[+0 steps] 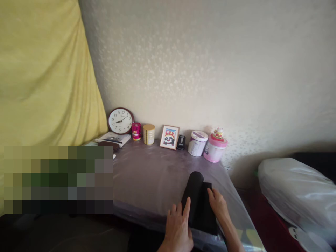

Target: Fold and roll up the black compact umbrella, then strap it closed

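Note:
A black sheet-like piece (194, 196), partly rolled up, lies near the front right of the table; its material is hard to make out. The rolled part is on the left and a flat flap (208, 213) extends to the right. My left hand (179, 224) grips the roll's left side, with the index finger stretched along it and the thumb hidden. On the other side, my right hand (218, 204) is closed on the flap's right edge, thumb and fingers near its upper corner.
The table (147, 178) has a shiny cover. Along the wall stand a clock (121, 120), a pink tin (136, 131), a yellow-lidded can (148, 134), a panda picture frame (169, 137), a black stapler-like object (181, 142) and two tubs (197, 144). A yellow curtain (47, 70) hangs left.

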Motion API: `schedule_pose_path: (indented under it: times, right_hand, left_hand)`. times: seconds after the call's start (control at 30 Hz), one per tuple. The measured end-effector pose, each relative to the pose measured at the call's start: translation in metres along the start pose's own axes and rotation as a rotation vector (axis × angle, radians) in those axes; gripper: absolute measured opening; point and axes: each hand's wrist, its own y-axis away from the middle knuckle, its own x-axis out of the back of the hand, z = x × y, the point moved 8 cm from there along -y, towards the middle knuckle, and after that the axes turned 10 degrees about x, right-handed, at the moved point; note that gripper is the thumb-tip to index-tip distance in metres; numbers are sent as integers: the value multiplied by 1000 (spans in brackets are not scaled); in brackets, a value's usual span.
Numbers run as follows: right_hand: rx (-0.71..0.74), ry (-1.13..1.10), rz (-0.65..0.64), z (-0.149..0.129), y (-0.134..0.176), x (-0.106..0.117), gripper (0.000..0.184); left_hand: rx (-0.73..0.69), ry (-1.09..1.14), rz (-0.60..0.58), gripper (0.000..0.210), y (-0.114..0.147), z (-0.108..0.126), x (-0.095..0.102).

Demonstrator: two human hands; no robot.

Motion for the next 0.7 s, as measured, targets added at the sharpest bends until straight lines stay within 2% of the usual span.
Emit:
schedule_pose_path:
  times: [0.2,0.43,0.7]
  right_hand:
    - [28,-86,19,-10,-1,3,33]
    - [65,-256,85,-37,-9,7,36]
    - [50,-253,115,-58,-19,-7,31]
  left_hand:
    - [6,97,-83,92,0,-2,-4]
    - [20,84,-85,87,-2,-4,-3]
    - [21,60,-86,84,-5,-8,-7]
